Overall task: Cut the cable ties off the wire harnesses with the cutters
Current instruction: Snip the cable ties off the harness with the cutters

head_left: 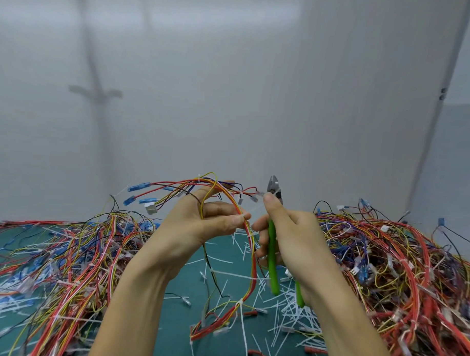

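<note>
My left hand (200, 224) holds up a wire harness (248, 247) of red, orange and yellow wires, pinching it between thumb and fingers. The harness arcs over my hand, then hangs to the table, with white cable ties (240, 302) still round it. My right hand (288, 233) grips the green-handled cutters (273, 261), jaws (273, 186) pointing up and closed. The thumb and jaws pinch a small whitish piece next to the harness's upper strands.
Big tangled heaps of harnesses lie on the left (65, 265) and right (401, 269) of the green mat (190, 282). Several cut white tie pieces (290, 310) litter the mat between them. A grey wall (232, 84) stands behind.
</note>
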A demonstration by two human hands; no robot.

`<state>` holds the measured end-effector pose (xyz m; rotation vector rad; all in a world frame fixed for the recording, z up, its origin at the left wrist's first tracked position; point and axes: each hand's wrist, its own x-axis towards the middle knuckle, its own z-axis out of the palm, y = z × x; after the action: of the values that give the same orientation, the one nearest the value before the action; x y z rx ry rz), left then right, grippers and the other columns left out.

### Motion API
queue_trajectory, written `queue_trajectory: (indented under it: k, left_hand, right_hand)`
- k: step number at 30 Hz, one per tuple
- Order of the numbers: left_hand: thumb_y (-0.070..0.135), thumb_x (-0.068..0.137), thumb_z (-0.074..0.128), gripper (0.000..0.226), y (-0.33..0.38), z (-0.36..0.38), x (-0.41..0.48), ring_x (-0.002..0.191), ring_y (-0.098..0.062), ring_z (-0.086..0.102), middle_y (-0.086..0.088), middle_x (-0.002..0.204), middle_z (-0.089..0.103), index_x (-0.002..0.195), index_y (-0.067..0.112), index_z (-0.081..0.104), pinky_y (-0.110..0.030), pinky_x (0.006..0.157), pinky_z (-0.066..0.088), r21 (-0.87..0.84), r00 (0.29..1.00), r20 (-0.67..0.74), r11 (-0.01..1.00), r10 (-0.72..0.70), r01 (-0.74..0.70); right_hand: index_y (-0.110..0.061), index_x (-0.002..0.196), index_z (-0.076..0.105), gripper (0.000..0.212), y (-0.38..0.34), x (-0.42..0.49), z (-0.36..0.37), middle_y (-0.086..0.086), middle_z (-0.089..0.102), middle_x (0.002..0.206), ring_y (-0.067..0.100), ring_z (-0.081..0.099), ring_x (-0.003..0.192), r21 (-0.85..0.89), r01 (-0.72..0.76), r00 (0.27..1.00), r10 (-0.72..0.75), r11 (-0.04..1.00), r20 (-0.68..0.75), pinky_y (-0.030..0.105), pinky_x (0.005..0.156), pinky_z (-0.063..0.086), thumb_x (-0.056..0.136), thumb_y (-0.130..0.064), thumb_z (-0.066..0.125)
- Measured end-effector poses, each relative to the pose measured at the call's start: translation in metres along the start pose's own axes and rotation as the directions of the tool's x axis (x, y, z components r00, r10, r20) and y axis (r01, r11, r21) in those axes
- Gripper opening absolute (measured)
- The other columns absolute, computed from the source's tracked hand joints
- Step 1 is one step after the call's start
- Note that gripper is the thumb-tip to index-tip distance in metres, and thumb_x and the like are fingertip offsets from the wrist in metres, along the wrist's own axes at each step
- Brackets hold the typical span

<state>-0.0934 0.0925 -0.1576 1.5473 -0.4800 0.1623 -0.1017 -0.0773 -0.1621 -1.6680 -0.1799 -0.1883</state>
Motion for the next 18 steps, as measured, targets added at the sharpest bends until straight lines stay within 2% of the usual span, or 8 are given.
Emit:
queue_trajectory:
  k: [4,8,11,14,16,18]
  left_hand:
    - [0.016,0.074,0.082,0.056,0.001,0.007,0.002,0.085,-0.017,0.069,-0.007,0.087,0.072,0.124,0.021,0.058,-0.023,0.07,0.051,0.009,0.999,-0.04,1.0,0.008,-0.008]
    - [0.008,0.078,0.073,0.049,0.002,0.008,0.002,0.078,-0.011,0.07,-0.001,0.082,0.073,0.124,0.02,0.059,-0.016,0.064,0.051,-0.055,0.992,-0.125,0.998,0.009,-0.016]
    - [0.003,0.078,0.072,0.041,0.003,0.005,0.003,0.077,-0.01,0.072,-0.001,0.083,0.076,0.115,0.02,0.063,-0.014,0.062,0.051,-0.113,0.974,-0.226,0.993,0.0,-0.026]
    - [0.005,0.078,0.073,0.037,0.003,0.005,0.004,0.08,-0.01,0.072,0.0,0.087,0.077,0.109,0.022,0.063,-0.014,0.063,0.052,-0.097,0.961,-0.276,0.995,0.006,-0.034]
    - [0.006,0.078,0.074,0.037,0.003,0.008,0.004,0.08,-0.009,0.073,0.0,0.088,0.077,0.109,0.022,0.062,-0.012,0.061,0.051,-0.092,0.957,-0.291,0.995,0.01,-0.039]
    - [0.008,0.077,0.075,0.037,0.003,0.009,0.004,0.08,-0.009,0.073,0.001,0.087,0.078,0.109,0.023,0.062,-0.011,0.059,0.05,-0.097,0.948,-0.318,0.994,0.012,-0.045]
  right_hand:
    - [-0.008,0.071,0.067,0.053,0.001,0.002,0.001,0.001,0.058,0.053,0.02,0.062,0.047,0.066,-0.019,1.0,0.02,0.998,-0.008,0.033,0.052,0.052,0.098,-0.049,0.047]
    - [-0.005,0.074,0.066,0.056,0.0,0.003,-0.009,0.003,0.057,0.054,0.02,0.061,0.049,0.07,-0.055,0.993,0.048,0.996,0.104,0.033,0.052,0.053,0.097,-0.053,0.047]
    - [-0.007,0.073,0.067,0.072,-0.001,0.002,-0.019,0.004,0.061,0.057,0.021,0.064,0.054,-0.104,-0.08,0.971,0.101,0.991,0.216,0.035,0.059,0.054,0.081,-0.074,0.043]
    - [-0.012,0.071,0.069,0.083,-0.001,0.0,-0.024,-0.006,0.066,0.056,0.016,0.067,0.059,-0.467,0.085,0.98,0.012,0.88,0.201,0.037,0.07,0.053,0.071,-0.084,0.027]
    - [-0.01,0.075,0.069,0.089,-0.001,-0.001,-0.025,-0.014,0.065,0.056,0.015,0.065,0.064,-0.57,0.181,0.978,-0.084,0.802,0.193,0.037,0.072,0.053,0.072,-0.083,0.02]
    - [-0.005,0.081,0.068,0.094,-0.001,-0.001,-0.027,0.0,0.069,0.065,0.023,0.065,0.07,-0.616,0.221,0.973,-0.132,0.756,0.188,0.039,0.073,0.052,0.072,-0.084,0.017]
